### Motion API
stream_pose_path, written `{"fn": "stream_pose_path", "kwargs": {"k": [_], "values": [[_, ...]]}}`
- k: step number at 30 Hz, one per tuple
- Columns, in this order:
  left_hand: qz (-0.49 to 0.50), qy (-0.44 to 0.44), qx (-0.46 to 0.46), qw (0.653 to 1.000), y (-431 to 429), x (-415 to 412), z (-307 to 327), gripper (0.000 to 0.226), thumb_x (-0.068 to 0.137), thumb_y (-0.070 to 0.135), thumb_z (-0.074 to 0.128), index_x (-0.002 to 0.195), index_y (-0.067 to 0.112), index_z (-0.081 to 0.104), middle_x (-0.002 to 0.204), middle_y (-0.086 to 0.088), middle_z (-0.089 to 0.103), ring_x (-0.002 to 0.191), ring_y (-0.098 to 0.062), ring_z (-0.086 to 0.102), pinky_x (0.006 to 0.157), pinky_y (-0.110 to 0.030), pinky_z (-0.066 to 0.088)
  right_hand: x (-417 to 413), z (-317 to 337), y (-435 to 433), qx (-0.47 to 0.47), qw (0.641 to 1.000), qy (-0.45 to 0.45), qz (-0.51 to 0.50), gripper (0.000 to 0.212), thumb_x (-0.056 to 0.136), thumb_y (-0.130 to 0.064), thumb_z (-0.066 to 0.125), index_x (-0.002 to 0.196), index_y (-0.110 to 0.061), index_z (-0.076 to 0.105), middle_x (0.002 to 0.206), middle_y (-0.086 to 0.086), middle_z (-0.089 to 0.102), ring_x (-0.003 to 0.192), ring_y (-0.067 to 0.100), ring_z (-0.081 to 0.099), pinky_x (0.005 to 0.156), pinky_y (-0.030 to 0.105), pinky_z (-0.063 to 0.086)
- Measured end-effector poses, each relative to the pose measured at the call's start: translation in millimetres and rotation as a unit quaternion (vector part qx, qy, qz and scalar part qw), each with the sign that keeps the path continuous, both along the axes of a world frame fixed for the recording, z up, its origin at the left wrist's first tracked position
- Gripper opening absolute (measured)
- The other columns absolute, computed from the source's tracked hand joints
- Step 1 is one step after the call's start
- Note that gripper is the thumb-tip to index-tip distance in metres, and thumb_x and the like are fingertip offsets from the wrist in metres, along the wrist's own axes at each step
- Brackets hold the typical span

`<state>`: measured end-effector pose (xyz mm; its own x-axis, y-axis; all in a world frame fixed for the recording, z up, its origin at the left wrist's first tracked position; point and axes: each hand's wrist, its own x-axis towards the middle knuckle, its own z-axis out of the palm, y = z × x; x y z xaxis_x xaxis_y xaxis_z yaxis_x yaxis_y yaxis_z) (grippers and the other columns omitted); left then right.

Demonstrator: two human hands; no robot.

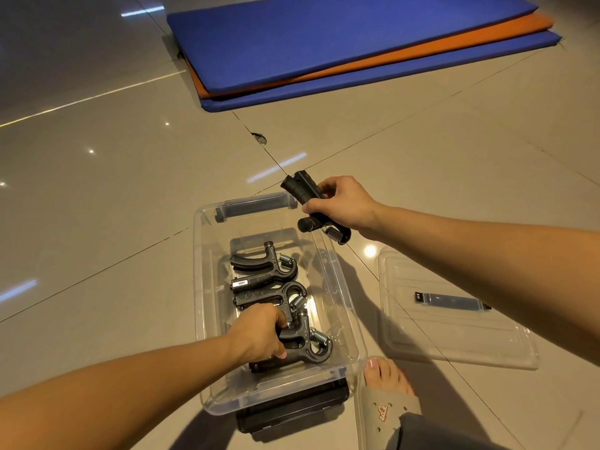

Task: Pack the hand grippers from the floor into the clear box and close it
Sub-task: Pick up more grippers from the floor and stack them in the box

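The clear box (207, 319) stands open on the floor in front of me. Inside lie three black hand grippers with steel springs: one at the far end (266, 263), one in the middle (272, 292), and a near one (305, 345). My left hand (259, 332) is down in the box, fingers closed around the near gripper's handle. My right hand (341, 203) hovers over the box's far right corner, closed on another black hand gripper (308, 196). The clear lid (454, 329) lies flat on the floor to the right of the box.
A black latch (292, 410) hangs at the box's near end. My foot in a grey sandal (386, 394) stands just right of the box. Blue and orange mats (357, 50) are stacked on the tiled floor farther away.
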<state>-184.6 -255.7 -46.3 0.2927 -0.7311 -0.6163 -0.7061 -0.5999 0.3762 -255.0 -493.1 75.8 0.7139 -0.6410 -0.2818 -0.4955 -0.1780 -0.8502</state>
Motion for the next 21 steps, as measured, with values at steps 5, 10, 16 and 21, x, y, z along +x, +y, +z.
{"fn": "stream_pose_path", "kwargs": {"k": [5,10,16,21], "values": [[-0.016,-0.013,0.011,1.000,0.0,-0.2,3.5,0.058,0.067,0.038,0.092,0.120,0.025,0.072,0.111,0.004,0.074,0.101,-0.018,0.068,0.078,-0.024,0.048,-0.2,-0.4,-0.9,-0.006,1.000,0.004,0.004,0.038,0.078,-0.025,0.082,0.108,-0.009,0.066,0.100,0.014,0.069,0.087,0.025,0.073,0.077,0.034,0.061],[-0.065,-0.030,0.022,0.997,-2.2,-0.7,9.4,0.047,0.073,0.036,0.086,0.116,0.022,0.073,0.109,0.001,0.075,0.102,-0.020,0.069,0.086,-0.033,0.057,-0.6,-0.7,-0.6,-0.014,1.000,0.006,0.007,0.037,0.077,-0.026,0.082,0.107,-0.011,0.066,0.100,0.013,0.068,0.086,0.025,0.073,0.075,0.034,0.061],[-0.034,-0.028,-0.054,0.998,-24.3,21.6,54.5,0.044,0.079,0.043,0.082,0.116,0.020,0.072,0.115,0.004,0.072,0.103,-0.013,0.066,0.092,-0.034,0.056,0.8,3.7,1.4,-0.034,0.999,0.015,0.012,0.036,0.075,-0.027,0.083,0.104,-0.011,0.067,0.101,0.014,0.068,0.089,0.028,0.072,0.080,0.042,0.061],[-0.004,-0.093,-0.178,0.980,-45.4,80.0,122.6,0.025,0.087,0.045,0.074,0.104,0.026,0.070,0.103,0.007,0.071,0.086,-0.002,0.061,0.071,-0.019,0.047,3.7,11.3,7.8,-0.096,0.990,0.038,0.093,0.044,0.077,-0.025,0.081,0.117,-0.013,0.065,0.103,0.009,0.067,0.082,0.024,0.070,0.060,0.031,0.059]]}}
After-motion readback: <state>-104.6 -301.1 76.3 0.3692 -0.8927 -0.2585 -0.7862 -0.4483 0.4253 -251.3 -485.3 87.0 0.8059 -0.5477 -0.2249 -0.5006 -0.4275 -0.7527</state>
